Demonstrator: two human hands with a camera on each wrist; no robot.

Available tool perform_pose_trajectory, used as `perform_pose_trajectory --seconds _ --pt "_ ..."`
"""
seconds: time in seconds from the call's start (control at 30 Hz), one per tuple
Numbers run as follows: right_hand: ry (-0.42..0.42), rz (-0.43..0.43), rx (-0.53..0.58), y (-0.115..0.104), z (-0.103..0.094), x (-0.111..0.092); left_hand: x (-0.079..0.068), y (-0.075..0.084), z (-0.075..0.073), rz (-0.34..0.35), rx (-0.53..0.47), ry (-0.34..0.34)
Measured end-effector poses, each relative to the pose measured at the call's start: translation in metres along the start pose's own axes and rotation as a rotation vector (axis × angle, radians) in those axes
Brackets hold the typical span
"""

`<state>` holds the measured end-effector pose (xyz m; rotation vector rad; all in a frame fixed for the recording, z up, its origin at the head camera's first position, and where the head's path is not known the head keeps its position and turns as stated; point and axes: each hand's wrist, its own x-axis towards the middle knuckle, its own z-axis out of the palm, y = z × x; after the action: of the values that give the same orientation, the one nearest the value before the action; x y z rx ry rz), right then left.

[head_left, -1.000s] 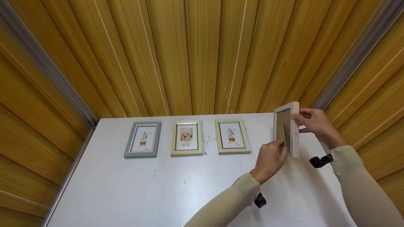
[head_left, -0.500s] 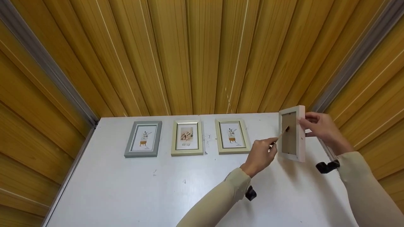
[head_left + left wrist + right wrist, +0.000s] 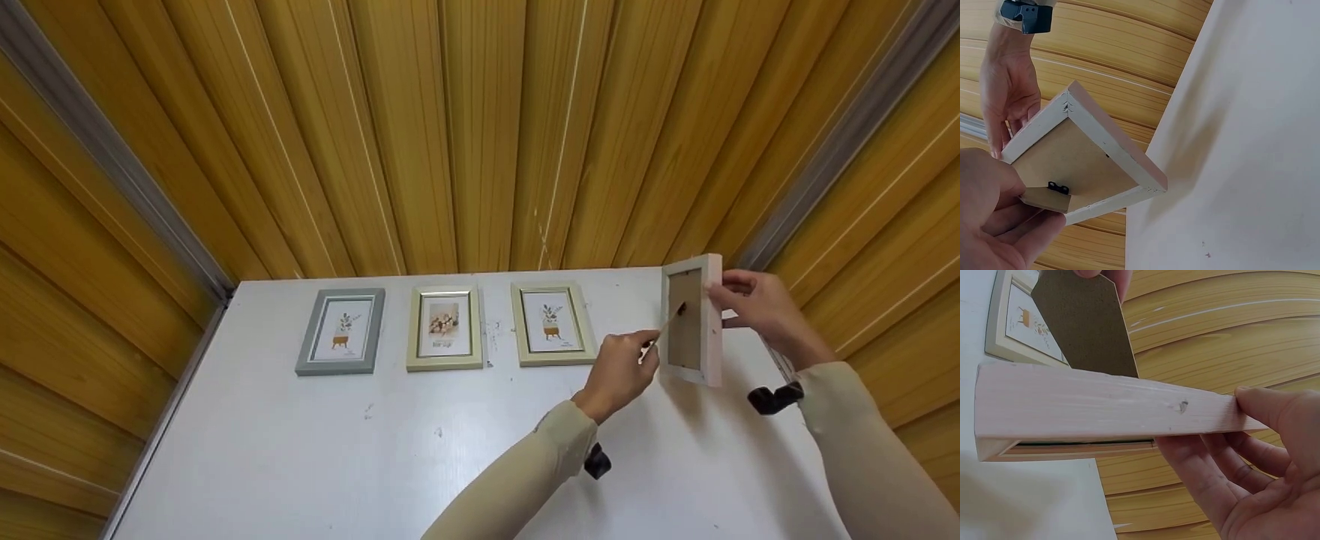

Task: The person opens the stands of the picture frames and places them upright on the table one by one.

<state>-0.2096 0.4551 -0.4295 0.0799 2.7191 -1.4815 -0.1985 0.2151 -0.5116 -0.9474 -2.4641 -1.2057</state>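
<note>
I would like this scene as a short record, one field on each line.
Left hand: pinches the stand flap
Right hand: holds the pale pink frame by one side
Flap position: swung out from the frame's back
Pink frame facing: back toward head camera
Row on white table, left to right: gray-green frame, middle yellow frame, right yellow frame

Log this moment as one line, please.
left hand: pinching stand | right hand: gripping pink frame | stand: angled out | table: three frames
</note>
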Motion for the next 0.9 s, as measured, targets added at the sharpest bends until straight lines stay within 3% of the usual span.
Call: perform_pose_trajectory --seconds 0.23,0.33,0.5,0.9 --pt "0.008 -0.006 0.033 -0.01 0.0 -0.001 0.008 0.026 -0.006 0.022 0.136 0.147" --pt "0.006 0.012 0.045 -0.015 0.0 0.0 0.013 0.041 -0.007 0.014 0.184 0.174" --pt "-0.015 0.053 0.087 -0.024 -0.001 0.003 0.017 0.057 -0.001 -0.015 0.24 0.131" --pt "-0.045 0.063 0.115 -0.03 0.002 0.003 0.018 0.07 0.017 -0.183 0.213 0.03"
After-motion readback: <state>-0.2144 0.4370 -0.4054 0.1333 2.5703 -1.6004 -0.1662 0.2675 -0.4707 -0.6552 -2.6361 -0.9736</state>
